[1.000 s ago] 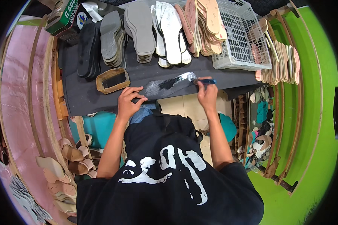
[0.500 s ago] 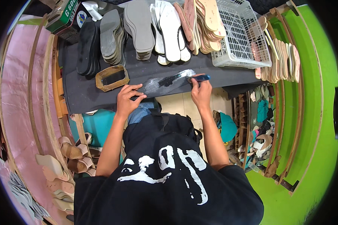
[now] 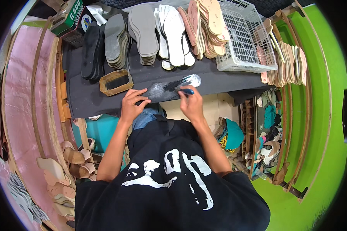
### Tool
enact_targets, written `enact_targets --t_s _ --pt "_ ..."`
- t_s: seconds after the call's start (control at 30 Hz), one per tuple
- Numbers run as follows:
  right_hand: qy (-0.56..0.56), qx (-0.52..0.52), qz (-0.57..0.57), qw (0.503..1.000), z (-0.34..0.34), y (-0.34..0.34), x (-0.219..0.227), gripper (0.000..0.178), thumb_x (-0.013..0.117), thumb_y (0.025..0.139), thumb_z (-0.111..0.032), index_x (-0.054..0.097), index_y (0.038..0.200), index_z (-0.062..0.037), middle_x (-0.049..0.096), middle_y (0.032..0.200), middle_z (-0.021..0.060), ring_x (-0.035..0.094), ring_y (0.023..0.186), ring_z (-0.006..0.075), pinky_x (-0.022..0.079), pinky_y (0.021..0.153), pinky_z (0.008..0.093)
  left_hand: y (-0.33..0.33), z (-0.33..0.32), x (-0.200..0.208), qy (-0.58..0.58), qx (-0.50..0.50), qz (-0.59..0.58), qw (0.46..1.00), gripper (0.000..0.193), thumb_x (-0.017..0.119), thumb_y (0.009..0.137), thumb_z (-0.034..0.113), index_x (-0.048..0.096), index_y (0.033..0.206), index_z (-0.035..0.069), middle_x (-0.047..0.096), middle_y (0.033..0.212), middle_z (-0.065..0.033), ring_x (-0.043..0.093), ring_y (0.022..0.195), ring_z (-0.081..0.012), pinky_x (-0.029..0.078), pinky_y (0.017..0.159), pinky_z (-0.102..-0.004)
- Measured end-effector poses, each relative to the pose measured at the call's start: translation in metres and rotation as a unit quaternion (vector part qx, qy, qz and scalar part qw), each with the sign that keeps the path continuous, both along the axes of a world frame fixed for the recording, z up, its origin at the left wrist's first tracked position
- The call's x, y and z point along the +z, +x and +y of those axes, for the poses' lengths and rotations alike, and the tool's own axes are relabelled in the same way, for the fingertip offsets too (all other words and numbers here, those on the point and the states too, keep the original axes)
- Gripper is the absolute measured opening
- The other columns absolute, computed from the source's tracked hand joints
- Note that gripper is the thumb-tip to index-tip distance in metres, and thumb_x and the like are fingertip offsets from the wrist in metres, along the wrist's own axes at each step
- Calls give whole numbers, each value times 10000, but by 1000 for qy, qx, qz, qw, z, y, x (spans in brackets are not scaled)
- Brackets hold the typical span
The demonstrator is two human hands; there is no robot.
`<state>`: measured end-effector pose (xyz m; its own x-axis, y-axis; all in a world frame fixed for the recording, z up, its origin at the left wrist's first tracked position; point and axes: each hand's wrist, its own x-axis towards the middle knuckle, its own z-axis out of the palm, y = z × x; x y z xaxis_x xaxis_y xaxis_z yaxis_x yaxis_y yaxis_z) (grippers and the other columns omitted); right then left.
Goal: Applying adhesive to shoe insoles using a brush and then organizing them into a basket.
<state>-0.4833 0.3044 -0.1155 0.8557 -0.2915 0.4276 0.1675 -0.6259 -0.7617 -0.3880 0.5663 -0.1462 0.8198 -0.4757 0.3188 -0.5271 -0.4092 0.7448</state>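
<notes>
A dark insole (image 3: 156, 91) lies lengthwise near the front edge of the black-covered table, its right end coated shiny and wet. My left hand (image 3: 132, 104) holds the insole's left end between thumb and fingers. Closed round a blue-handled brush (image 3: 187, 91), my right hand (image 3: 192, 104) is over the middle of the insole; the bristles are mostly hidden by the fingers. Just beyond my left hand stands a small brown-rimmed tray (image 3: 128, 85) with something dark inside.
Along the back of the table are stacks of black insoles (image 3: 91, 52), grey insoles (image 3: 142, 32), white insoles (image 3: 175, 38) and tan insoles (image 3: 212, 23). A white plastic crate (image 3: 243, 64) stands at the back right, a green-and-black can (image 3: 67, 25) at the back left. Wooden racks flank both sides.
My right hand has moved left with the brush, from the insole's right end to its middle. My left hand stays on the left end.
</notes>
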Motion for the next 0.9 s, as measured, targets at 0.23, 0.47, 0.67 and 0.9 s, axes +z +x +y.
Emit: enact_targets --t_s 0.23,0.47,0.67,0.9 --pt "78 14 38 996 20 30 4 119 783 959 -80 751 1011 21 777 895 179 779 788 333 596 721 398 -3 -25 0 -2 9 -1 1000 175 947 772 103 855 909 46 821 1240 -85 731 1028 -279 601 896 -387" --pt "75 -154 49 984 -79 24 -3 129 776 983 -82 757 1035 35 802 938 193 804 809 288 631 769 375 -1 -27 -2 -14 10 5 1000 190 956 768 118 853 910 45 817 1241 -72 733 1008 -266 606 885 -386" --pt "-158 -16 -17 987 -40 17 4 149 751 883 21 676 1012 8 708 924 195 692 845 428 575 766 476 -5 -23 -4 -16 18 4 1000 218 970 750 136 853 915 54 816 1216 -65 739 983 -261 607 876 -385" --pt "22 28 45 998 19 16 -2 126 772 895 -52 706 990 -4 736 904 181 739 832 375 591 764 454 -2 -20 -2 -24 10 5 1000 198 963 753 111 856 907 46 819 1174 -79 746 966 -259 609 870 -380"
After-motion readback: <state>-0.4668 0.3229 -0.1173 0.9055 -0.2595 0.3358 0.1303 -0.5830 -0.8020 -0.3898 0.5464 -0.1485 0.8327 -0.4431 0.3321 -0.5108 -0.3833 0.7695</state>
